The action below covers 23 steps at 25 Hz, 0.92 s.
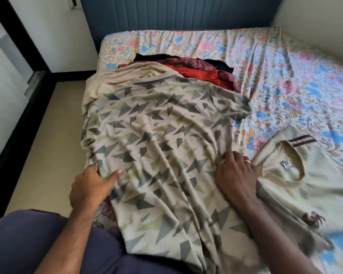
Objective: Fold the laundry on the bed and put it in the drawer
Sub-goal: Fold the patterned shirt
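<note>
A floral-sheeted bed point(275, 80) sits against a blue headboard point(176, 12), with a heap of clothes point(186, 72) beyond a patterned shirt point(156, 135) and a cream shirt point(305, 184) beside it. The left hand point(89, 186) pinches the patterned shirt's left edge; the right hand point(236, 175) grips its right side with curled fingers.

Blue padded headboard point(178, 12) — beige floor point(48, 139).

Head view: looks down, close over bed point(285, 76).
</note>
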Tool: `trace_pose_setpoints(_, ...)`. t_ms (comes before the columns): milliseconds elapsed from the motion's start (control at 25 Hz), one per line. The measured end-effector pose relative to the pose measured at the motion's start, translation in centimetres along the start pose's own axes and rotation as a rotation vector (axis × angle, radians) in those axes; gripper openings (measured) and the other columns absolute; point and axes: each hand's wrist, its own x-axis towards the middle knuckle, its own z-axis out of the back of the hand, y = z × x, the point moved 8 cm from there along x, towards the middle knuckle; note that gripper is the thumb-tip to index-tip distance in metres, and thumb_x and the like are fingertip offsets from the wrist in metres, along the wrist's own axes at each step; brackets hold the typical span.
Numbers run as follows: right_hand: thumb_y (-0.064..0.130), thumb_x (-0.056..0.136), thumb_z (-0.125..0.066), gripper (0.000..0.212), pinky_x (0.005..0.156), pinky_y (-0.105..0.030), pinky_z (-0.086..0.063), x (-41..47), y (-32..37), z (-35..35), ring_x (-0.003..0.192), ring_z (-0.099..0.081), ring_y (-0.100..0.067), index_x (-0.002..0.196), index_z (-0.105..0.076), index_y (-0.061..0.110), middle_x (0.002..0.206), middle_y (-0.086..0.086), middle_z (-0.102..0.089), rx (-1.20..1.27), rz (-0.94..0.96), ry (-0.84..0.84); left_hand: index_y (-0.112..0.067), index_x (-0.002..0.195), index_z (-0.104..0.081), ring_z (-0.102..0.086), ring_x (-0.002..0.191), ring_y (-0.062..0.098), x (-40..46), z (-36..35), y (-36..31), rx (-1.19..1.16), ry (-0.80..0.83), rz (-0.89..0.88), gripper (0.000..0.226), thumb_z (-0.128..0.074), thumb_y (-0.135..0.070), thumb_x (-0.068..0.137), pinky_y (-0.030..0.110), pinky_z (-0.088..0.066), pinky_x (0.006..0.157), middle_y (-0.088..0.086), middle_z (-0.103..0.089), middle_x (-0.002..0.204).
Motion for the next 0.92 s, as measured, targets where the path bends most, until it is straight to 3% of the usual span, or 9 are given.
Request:
trace_pose_setpoints(120,0.044,0.097,-0.043,0.041,0.110,-0.052,-0.032,-1.5,0.3,-1.3,0.122,-0.050,-0.035,0.130,-0.048,0.021,0.137,-0.008,-0.051,0.022,0.007,-0.026,-0.019,0.068,-0.059,-0.065,0.064,0.032,-0.4,-0.8,1.0,-0.045,0.128,-0.013,0.057,-0.071,-0.074,0.073,0.037,-0.054,0.061,0.007,-0.068,0.069)
trace_pose_setpoints(200,0.044,0.095,-0.041,0.042,0.115,-0.053,-0.025,-1.2,-0.3,-2.3,0.128,-0.044,-0.034,0.131,-0.046,0.024,0.143,-0.006,-0.044,0.063,-0.060,-0.009,-0.016,0.073,-0.065,-0.065,0.066,0.029,-0.1,-1.1,0.1,-0.083,0.194,-0.033,0.042,-0.073,-0.056,0.084,0.036,-0.053,0.065,0.005,-0.068,0.070)
trace_pose_setpoints(320,0.045,0.093,-0.035,0.051,0.118,-0.055,-0.022,-1.2,-0.6,-4.2,0.135,-0.039,-0.035,0.137,-0.045,0.022,0.151,-0.009,-0.036,-0.003,-0.116,0.045,-0.001,0.090,-0.065,-0.053,0.077,0.030,-0.1,-0.6,-1.1,-0.106,0.200,-0.004,0.029,-0.061,-0.028,0.098,0.039,-0.044,0.072,0.012,-0.063,0.082)
trace_pose_setpoints(400,0.045,0.093,-0.032,0.055,0.120,-0.056,-0.019,-1.2,-0.7,-5.6,0.139,-0.035,-0.035,0.141,-0.042,0.021,0.154,-0.011,-0.032,-0.032,-0.142,0.114,0.003,0.094,-0.062,-0.052,0.079,0.032,-1.0,0.3,-1.2,-0.145,0.181,0.061,0.027,-0.055,-0.021,0.101,0.038,-0.040,0.070,0.016,-0.062,0.083)
trace_pose_setpoints(480,0.044,0.093,-0.029,0.056,0.120,-0.057,-0.020,-1.0,-0.9,-6.1,0.140,-0.033,-0.035,0.142,-0.041,0.020,0.155,-0.013,-0.031,-0.034,-0.153,0.162,0.001,0.083,-0.060,-0.060,0.074,0.034,-2.7,1.5,-1.6,-0.254,0.173,0.120,0.032,-0.059,-0.027,0.100,0.033,-0.037,0.059,0.009,-0.060,0.072)
trace_pose_setpoints(640,0.043,0.093,-0.030,0.054,0.119,-0.056,-0.021,-0.9,-1.0,-6.1,0.139,-0.036,-0.036,0.141,-0.042,0.020,0.154,-0.014,-0.032,-0.053,-0.166,0.156,-0.010,0.080,-0.061,-0.057,0.063,0.012,-7.5,1.6,-2.8,-0.304,0.222,0.193,0.048,-0.070,-0.057,0.087,0.023,-0.033,0.049,0.000,-0.063,0.070)
trace_pose_setpoints(760,0.043,0.094,-0.033,0.053,0.119,-0.053,-0.020,-1.0,-0.9,-6.0,0.138,-0.036,-0.035,0.140,-0.045,0.020,0.154,-0.014,-0.035,-0.047,-0.138,0.113,-0.010,0.072,-0.063,-0.059,0.052,0.015,-10.4,0.1,-2.4,-0.415,0.248,0.190,0.058,-0.070,-0.068,0.077,0.025,-0.041,0.045,0.001,-0.063,0.060)
trace_pose_setpoints(840,0.041,0.094,-0.041,0.050,0.118,-0.050,-0.019,-0.7,-0.9,-5.7,0.136,-0.038,-0.034,0.139,-0.046,0.020,0.153,-0.013,-0.036,-0.040,-0.112,0.071,-0.013,0.074,-0.070,-0.068,0.059,0.017,-11.1,-1.3,-1.4,-0.528,0.296,0.220,0.050,-0.074,-0.062,0.079,0.033,-0.055,0.056,0.001,-0.070,0.064)
trace_pose_setpoints(920,0.040,0.092,-0.049,0.048,0.118,-0.048,-0.020,-1.0,-1.1,-4.9,0.134,-0.040,-0.033,0.137,-0.048,0.021,0.151,-0.012,-0.039,-0.040,-0.067,0.026,-0.016,0.089,-0.078,-0.075,0.081,0.021,-12.5,-2.2,-1.2,-0.716,0.373,0.257,0.034,-0.082,-0.048,0.079,0.044,-0.060,0.079,0.000,-0.078,0.083)
